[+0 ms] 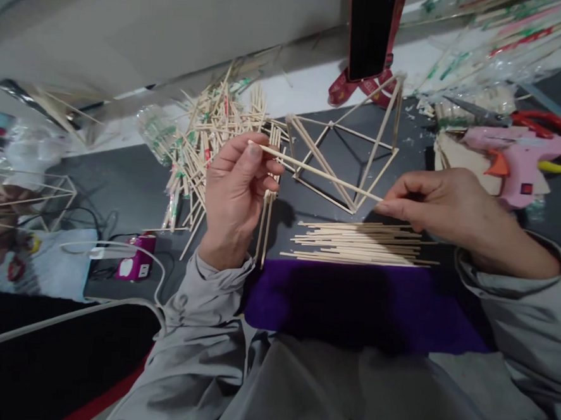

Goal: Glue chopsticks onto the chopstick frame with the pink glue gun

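Observation:
A thin wooden stick (316, 169) stretches between my two hands above the dark table. My left hand (239, 188) pinches its left end between thumb and forefinger, the other fingers curled. At the opposite end, my right hand (433, 197) grips the tip with thumb and fingers. Just behind the stick stands an open frame (335, 126) built of similar sticks joined at the corners. Nearer my body lies a loose row of sticks (354, 243), below the right hand. Beside and behind my left hand spreads a jumbled pile of sticks (193, 147).
A pink glue gun (521, 161) and scissors with red and yellow handles (551, 128) lie at right. A purple cloth (360, 303) covers the near edge. At left are a magenta charger (135, 258), a white cable (157, 272) and another stick frame (48, 192) near a person's hand.

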Demonstrator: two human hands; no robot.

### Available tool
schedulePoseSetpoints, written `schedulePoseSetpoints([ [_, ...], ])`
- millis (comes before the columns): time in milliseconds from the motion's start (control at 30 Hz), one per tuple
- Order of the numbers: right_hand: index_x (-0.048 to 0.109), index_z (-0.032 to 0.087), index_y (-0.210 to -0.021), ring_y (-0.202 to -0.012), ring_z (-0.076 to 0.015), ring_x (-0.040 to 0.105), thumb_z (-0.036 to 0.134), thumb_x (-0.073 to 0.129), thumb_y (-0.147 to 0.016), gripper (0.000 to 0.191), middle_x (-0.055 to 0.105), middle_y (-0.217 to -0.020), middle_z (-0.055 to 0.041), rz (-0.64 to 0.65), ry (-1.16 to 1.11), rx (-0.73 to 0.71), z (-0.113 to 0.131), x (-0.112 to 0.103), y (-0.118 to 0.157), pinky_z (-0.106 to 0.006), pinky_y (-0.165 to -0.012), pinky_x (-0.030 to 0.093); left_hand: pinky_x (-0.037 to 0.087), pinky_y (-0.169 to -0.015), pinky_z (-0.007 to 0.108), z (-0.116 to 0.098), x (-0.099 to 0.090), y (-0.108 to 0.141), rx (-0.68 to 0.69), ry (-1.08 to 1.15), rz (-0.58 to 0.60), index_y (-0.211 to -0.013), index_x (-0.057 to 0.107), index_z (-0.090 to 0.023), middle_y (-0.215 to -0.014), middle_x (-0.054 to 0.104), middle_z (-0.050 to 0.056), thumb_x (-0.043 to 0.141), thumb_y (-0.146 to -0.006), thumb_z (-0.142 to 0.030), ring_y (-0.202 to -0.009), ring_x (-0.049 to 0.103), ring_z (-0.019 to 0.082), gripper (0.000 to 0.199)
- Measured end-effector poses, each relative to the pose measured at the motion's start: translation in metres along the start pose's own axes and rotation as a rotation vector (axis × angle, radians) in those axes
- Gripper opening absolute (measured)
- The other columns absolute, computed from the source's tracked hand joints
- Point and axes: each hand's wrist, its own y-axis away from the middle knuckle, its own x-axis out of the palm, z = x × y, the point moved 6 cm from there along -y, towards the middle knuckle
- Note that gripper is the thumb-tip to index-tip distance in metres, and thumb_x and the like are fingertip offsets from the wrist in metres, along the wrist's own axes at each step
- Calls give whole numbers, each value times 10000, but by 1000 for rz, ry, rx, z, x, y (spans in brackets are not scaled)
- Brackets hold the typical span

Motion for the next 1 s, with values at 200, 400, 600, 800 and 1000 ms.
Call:
schedulePoseSetpoints([
  [200,650,207,-614,-541,-117,511,401,760,-780,278,620,-569,11,-80,-12,-1,0,11,1,-275,-532,350,494,-445,84,-2,6,6,-6,14,5,-875,703,-200,-839,745,-9,831,-819,-294,-659,716,75,168],
  [400,687,205,-659,-553,-110,537,419,749,-772,250,644,-590,12,-44,-125,-20,3,38,5,-258,-520,359,509,-410,127,42,28,32,-252,-39,200,-820,685,-147,-762,754,29,901,-692,-414,-627,747,149,367],
  [600,739,168,-865,-508,-97,597,359,688,-831,201,697,-645,-13,310,-593,266,-3,59,6,-221,-479,467,528,-456,120,58,18,36,-226,-40,158,-874,704,-140,-769,756,31,862,-750,-409,-619,743,128,336],
  [800,720,146,-877,-588,-98,653,296,682,-841,159,731,-815,-48,321,-683,366,-3,64,3,-210,-499,516,518,-442,121,59,10,31,-222,-37,109,-845,706,-143,-749,749,28,882,-721,-389,-594,733,124,327],
  [1000,706,175,-854,-617,-121,658,376,601,-882,229,701,-720,-16,378,-462,173,-6,65,4,-231,-552,479,527,-460,126,59,13,35,-220,-38,142,-859,713,-143,-748,749,25,873,-740,-376,-593,732,122,307],
])
